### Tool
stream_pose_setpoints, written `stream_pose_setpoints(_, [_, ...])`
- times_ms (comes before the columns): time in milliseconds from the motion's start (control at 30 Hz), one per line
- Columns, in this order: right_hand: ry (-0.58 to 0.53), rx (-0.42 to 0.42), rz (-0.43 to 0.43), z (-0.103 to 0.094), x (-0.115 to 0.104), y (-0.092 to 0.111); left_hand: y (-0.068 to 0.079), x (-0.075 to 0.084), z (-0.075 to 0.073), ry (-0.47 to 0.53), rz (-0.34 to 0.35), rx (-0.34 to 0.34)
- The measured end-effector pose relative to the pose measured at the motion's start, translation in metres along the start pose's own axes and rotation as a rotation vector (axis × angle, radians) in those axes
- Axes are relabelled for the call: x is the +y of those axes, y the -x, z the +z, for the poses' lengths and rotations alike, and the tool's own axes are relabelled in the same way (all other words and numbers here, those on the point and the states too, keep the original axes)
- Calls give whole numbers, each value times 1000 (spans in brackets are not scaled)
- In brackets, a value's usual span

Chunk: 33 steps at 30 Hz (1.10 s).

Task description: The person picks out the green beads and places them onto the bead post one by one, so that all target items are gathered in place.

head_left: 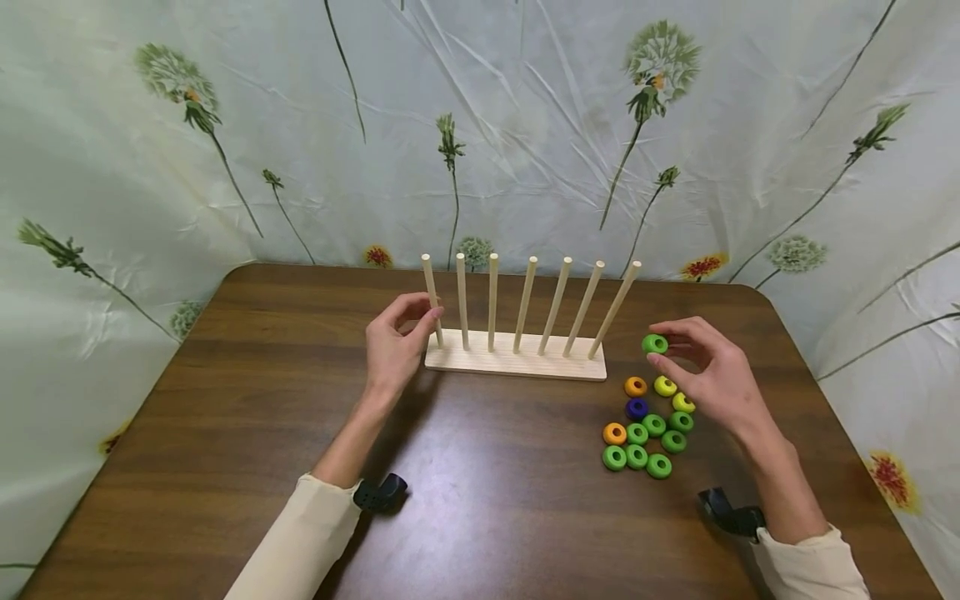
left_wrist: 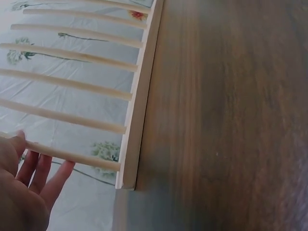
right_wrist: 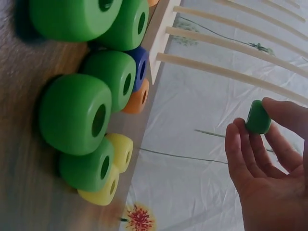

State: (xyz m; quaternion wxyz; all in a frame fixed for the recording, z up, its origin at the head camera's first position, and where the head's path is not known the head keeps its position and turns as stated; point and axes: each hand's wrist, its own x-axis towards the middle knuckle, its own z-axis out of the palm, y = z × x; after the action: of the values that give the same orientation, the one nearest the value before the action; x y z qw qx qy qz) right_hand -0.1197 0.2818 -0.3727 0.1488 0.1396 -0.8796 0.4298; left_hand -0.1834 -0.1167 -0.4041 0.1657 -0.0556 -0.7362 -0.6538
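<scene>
A pale wooden rack stands on the table, with a row of several upright pegs and no beads on them. My left hand pinches the leftmost peg between thumb and fingers, seen close in the left wrist view. To the right of the rack, my right hand holds a green bead by thumb and fingertips, raised above the table. Below that hand lie loose beads with holes: several green beads, two orange beads, two yellow beads and a blue bead.
The brown wooden table has rounded far corners. Behind it hangs a pale cloth printed with dandelions, close to the table's far edge. A black wrist camera is strapped to the left wrist, and another camera to the right.
</scene>
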Motion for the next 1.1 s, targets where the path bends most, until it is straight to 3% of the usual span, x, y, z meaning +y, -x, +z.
stream_pose_setpoints(433, [-66, 49, 30, -2, -11, -3, 0, 0, 0, -46, 18, 12])
stream_pose_setpoints(1100, [-113, 99, -132, 7, -37, -22, 2, 2, 0, -76, 16, 27])
